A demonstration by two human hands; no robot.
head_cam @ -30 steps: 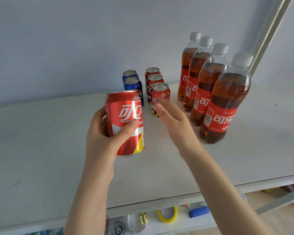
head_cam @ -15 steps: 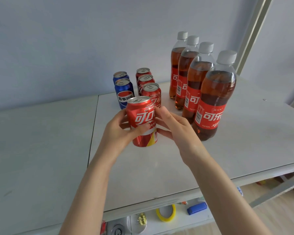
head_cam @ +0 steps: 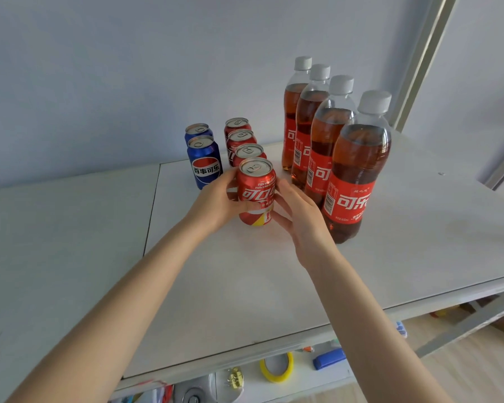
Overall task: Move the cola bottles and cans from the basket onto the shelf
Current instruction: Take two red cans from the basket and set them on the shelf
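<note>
A red cola can [head_cam: 256, 190] stands upright on the white shelf [head_cam: 274, 271], at the front of a row of three more red cans [head_cam: 249, 152]. My left hand [head_cam: 216, 202] grips its left side with the thumb across the front. My right hand [head_cam: 298, 213] touches its right side, fingers fairly straight. Two blue cans [head_cam: 204, 161] stand in a row to the left. Several cola bottles with white caps [head_cam: 358, 170] stand in a row to the right. The basket is not in view.
A grey wall rises right behind the rows. A slanted metal post [head_cam: 419, 62] stands at the back right. Below the shelf's front edge lie a yellow tape ring [head_cam: 275, 367], a blue stapler [head_cam: 329, 359] and small clutter.
My left hand carried the red can forward and down from mid-air and set it on the shelf in front of the red cans. My right hand came in against its right side.
</note>
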